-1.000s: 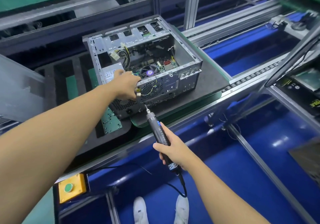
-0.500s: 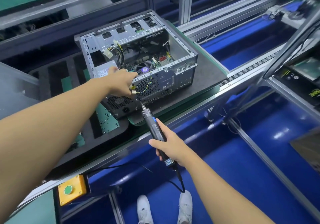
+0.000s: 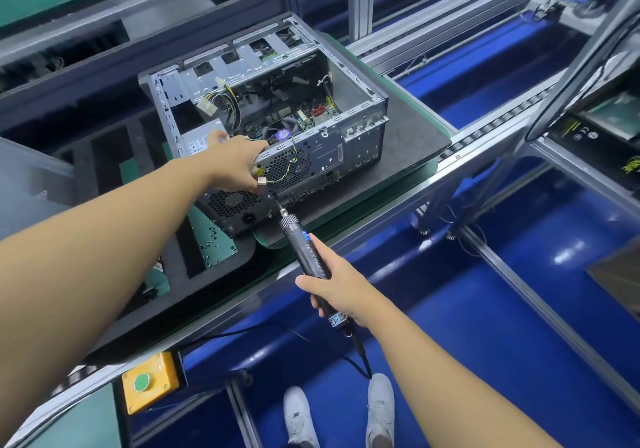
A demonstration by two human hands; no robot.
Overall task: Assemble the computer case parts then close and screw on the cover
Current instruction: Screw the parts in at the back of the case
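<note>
Aluminium-framed conveyor line (image 3: 460, 156), one. Black foam tray with rectangular cut-outs (image 3: 239, 257), on the belt at left. Black flat mat (image 3: 412, 139), just beside the tray. Open grey steel computer case (image 3: 329, 160), cover off, lying on the mat, fan grille facing the person. Left hand (image 3: 235, 167): fingers curled over the case's upper rear edge beside the grille. Right hand (image 3: 334, 290): wrapped round a black corded electric screwdriver (image 3: 304, 250), bit tip against the case's rear panel. Yellow box with green button (image 3: 152, 382), on the near rail.
</note>
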